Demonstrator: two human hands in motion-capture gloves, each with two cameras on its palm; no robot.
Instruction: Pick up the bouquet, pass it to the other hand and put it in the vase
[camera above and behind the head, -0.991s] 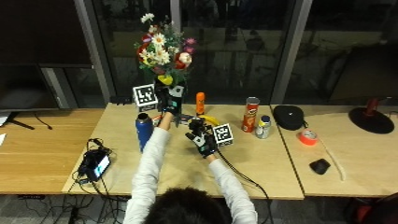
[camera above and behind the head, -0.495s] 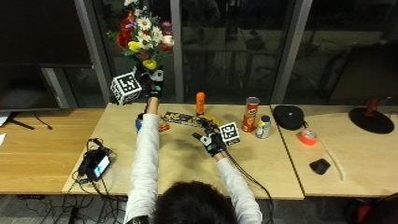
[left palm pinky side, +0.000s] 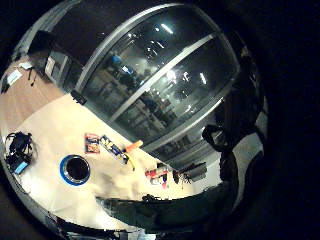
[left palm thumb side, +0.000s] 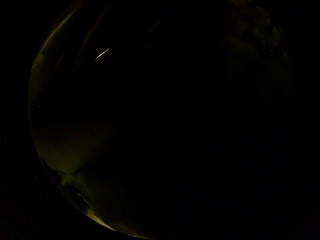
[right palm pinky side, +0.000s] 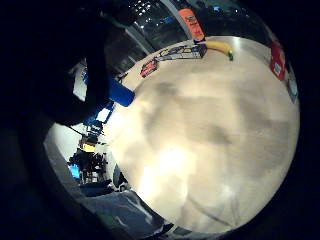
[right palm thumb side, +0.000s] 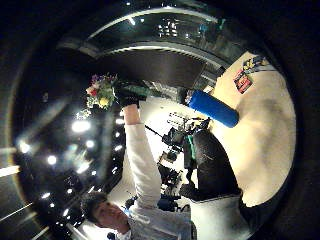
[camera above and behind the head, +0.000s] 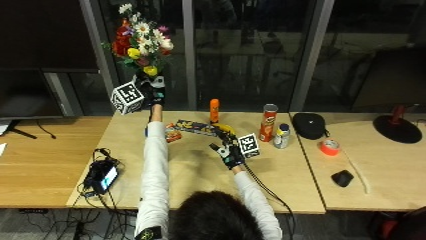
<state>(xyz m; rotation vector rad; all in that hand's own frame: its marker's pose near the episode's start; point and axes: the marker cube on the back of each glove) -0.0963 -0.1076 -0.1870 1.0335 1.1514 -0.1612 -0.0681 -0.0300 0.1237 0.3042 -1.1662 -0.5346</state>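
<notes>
The bouquet (camera above and behind the head: 140, 40) is gripped and held high by the left hand (camera above and behind the head: 154, 90). The right hand (camera above and behind the head: 229, 150) is kept relaxed, holding nothing, above the table (camera above and behind the head: 193, 185).

The bouquet (camera above and behind the head: 141, 42) is showing red, yellow, white and purple blooms; the vase (left palm pinky side: 75, 169) is showing blue; the surface (camera above and behind the head: 193, 175) is looking pale wood.
</notes>
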